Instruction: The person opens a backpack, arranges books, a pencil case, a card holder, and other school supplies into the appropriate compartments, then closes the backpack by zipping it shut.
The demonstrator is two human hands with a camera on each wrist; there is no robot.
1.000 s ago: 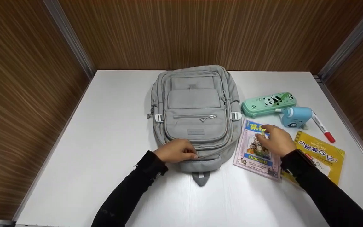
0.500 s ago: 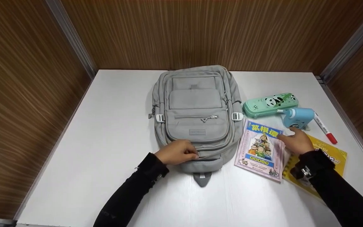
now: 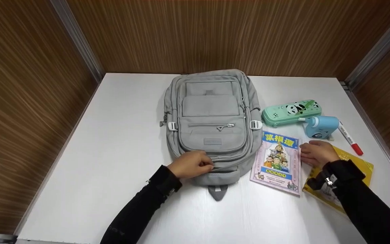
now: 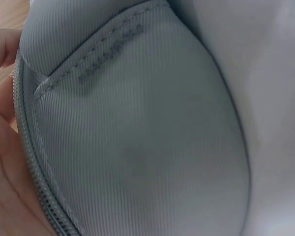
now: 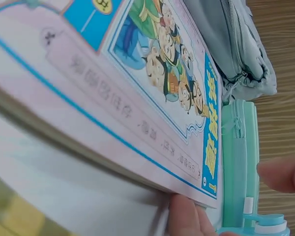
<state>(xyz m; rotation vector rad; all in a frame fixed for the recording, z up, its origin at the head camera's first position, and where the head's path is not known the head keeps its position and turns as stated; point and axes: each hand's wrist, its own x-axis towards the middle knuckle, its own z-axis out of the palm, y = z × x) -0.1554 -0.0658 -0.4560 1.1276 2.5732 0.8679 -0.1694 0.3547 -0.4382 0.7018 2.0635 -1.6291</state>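
Observation:
A grey backpack (image 3: 212, 105) lies on the white table. My left hand (image 3: 191, 164) pinches the zipper edge (image 4: 32, 162) of its lower opening, the thumb and fingers on either side of the fabric. To the right lies a pink comic-style book (image 3: 274, 162) with a blue title band. At its right edge is my right hand (image 3: 320, 152); in the right wrist view its fingers (image 5: 184, 214) touch the book's side edge while the thumb (image 5: 285, 174) stays apart. Below that hand, a yellow spiral-bound book (image 3: 357, 162) is partly covered by the wrist and sleeve.
Behind the books lie a green panda pencil case (image 3: 279, 115), a light blue squat container (image 3: 322, 126) with a white spout-like part, and a marker (image 3: 350, 138) with a red cap. Wood-grain panels (image 3: 215, 37) close in the back and sides.
My right hand has moved from over the pink book to its right edge. The book has slid slightly left, closer to the backpack. My left hand keeps its hold on the zipper edge.

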